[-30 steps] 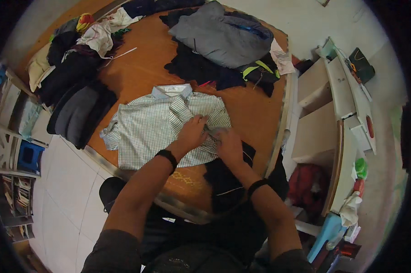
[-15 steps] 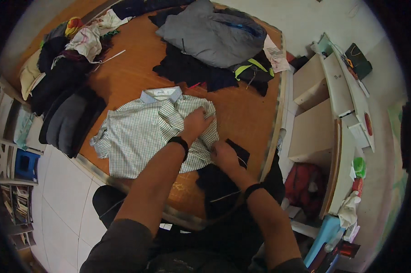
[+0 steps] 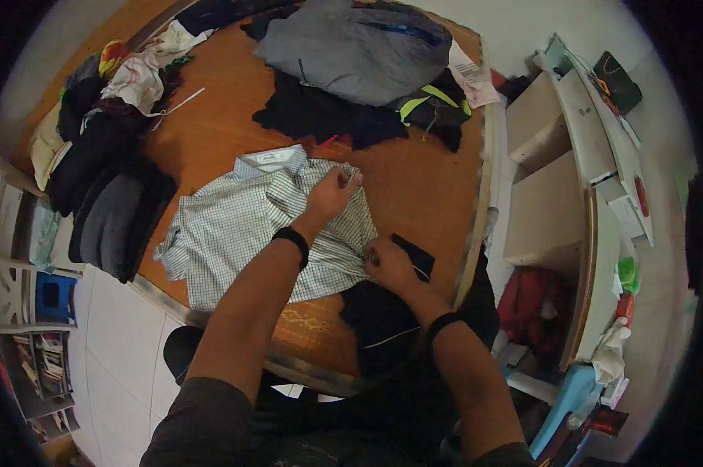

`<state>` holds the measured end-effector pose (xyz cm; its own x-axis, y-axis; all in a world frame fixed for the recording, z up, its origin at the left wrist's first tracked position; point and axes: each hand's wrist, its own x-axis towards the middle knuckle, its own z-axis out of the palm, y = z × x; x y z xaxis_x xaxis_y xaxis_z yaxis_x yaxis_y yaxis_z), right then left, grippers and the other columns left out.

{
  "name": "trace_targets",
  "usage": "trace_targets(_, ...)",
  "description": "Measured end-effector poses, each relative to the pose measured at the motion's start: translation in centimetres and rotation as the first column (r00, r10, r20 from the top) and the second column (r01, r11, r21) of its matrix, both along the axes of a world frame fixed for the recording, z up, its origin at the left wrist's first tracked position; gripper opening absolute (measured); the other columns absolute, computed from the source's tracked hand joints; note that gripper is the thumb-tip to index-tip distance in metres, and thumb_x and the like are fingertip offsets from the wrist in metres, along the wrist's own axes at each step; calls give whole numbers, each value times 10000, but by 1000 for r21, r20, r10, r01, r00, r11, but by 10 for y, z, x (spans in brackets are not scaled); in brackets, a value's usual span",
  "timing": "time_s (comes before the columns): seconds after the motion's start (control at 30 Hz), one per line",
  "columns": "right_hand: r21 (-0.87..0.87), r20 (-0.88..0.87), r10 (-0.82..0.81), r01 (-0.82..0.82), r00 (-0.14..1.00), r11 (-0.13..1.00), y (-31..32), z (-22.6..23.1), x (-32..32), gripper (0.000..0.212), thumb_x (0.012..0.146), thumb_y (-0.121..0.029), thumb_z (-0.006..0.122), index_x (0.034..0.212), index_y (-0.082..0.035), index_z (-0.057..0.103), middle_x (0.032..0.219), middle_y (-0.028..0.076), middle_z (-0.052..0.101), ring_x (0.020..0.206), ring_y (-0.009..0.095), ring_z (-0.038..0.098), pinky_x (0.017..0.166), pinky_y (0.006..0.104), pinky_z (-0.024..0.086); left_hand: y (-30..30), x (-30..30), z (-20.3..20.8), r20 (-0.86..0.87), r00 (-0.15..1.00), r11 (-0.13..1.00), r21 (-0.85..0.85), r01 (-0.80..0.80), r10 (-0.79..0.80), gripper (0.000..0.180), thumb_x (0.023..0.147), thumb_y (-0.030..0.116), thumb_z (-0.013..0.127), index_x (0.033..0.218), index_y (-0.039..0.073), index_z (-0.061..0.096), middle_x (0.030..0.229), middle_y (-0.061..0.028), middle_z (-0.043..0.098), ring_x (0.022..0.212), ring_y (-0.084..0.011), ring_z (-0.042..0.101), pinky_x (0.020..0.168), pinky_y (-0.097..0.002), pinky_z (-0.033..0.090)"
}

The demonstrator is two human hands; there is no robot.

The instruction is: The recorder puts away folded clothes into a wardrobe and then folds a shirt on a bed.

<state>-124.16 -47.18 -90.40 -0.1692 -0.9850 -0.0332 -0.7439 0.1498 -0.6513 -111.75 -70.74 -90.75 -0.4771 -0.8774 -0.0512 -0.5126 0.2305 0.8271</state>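
Observation:
A checked, collared shirt (image 3: pixel 231 226) lies on the brown mat, its collar away from me and one sleeve folded across its front. At its upper right side my left hand (image 3: pixel 334 192) is closed, thumb and fingers pinching the shirt cloth. My right hand (image 3: pixel 390 263) is closed on the shirt's right edge lower down, with the fingertips partly hidden. Beneath and beside my right hand lies a dark garment with a pale stripe (image 3: pixel 383 323), partly covered by my forearm.
Folded dark clothes (image 3: pixel 118 214) are stacked at the left edge of the mat (image 3: pixel 211 128). Behind them sits a mixed heap with a white cloth (image 3: pixel 137 82). A grey puffy jacket (image 3: pixel 351 54) lies on black clothes at the far side. An open cabinet (image 3: pixel 546 210) stands at right.
My left hand has shifted slightly up along the shirt's side, its fingers now more curled. My right hand remains at the edge, fingers drawn in a little. The whole view has shifted slightly.

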Motion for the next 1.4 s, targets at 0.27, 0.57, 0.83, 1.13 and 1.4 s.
trace_targets(0.27, 3, 140, -39, 39, 989, 999, -6, 2, -10, 241, 910, -226, 882, 1091, -107, 778, 1021, 114, 722, 947, 311, 748, 868, 468, 605, -9, -3, -20, -88, 995, 944, -331, 7, -38, 238, 991, 221, 792, 1050, 32, 660, 1023, -211, 712, 949, -437, 721, 825, -536, 573)
trace_targets(0.57, 177, 69, -41, 28, 997, 984, 0, 22, -19, 237, 952, -317, 866, 1021, -97, 809, 1004, 131, 723, 971, 307, 752, 908, 449, 604, -29, 3, -24, -112, 989, 985, -134, -109, 94, 124, 994, 87, 717, 1019, 17, 618, 1031, -245, 706, 880, -434, 720, 788, -520, 574)
trace_targets(0.83, 296, 527, -473, 370, 705, 881, -20, -12, -23, 365, 982, -205, 852, 1297, -68, 730, 1144, 150, 776, 1042, 253, 769, 918, 425, 623, -40, 12, -49, -315, 949, 967, 237, 91, -12, 210, 1012, 45, 664, 1204, 40, 748, 1224, -180, 793, 965, -345, 769, 889, -447, 605)
trace_targets(1.13, 18, 248, -260, 264, 933, 964, -17, -11, -13, 589, 929, -75, 874, 1479, -117, 669, 1269, 148, 723, 1048, 280, 771, 971, 425, 640, -47, 9, -34, 70, 979, 944, -260, 201, -189, 365, 1025, 173, 707, 1383, 129, 761, 1390, -175, 763, 1209, -425, 755, 1081, -475, 599)
trace_targets(1.4, 147, 149, -282, 260, 948, 954, -14, -8, -13, 591, 928, -87, 884, 1483, -135, 685, 1327, 160, 706, 1121, 290, 773, 987, 425, 640, -49, -11, -19, 260, 960, 810, -538, 232, -102, 362, 990, 204, 748, 1347, 146, 748, 1301, -184, 738, 1078, -416, 790, 866, -540, 672)
